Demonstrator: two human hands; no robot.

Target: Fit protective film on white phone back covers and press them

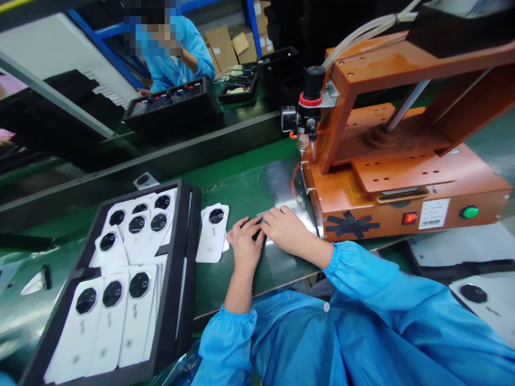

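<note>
My left hand [244, 242] and my right hand [285, 228] rest together on the green bench mat [241, 193], fingers curled and pinched around a small dark piece between them that I cannot make out. Just left of my left hand lies a short stack of white phone back covers [212, 233] with a black round camera ring. Farther left, a black tray [183, 268] holds several more white back covers [110, 316] in rows.
An orange press machine [402, 177] with a red switch and green button stands right of my hands. Another person in a blue coat [177, 59] works across the conveyor behind black trays [173, 104]. More white covers [483, 300] lie at the lower right.
</note>
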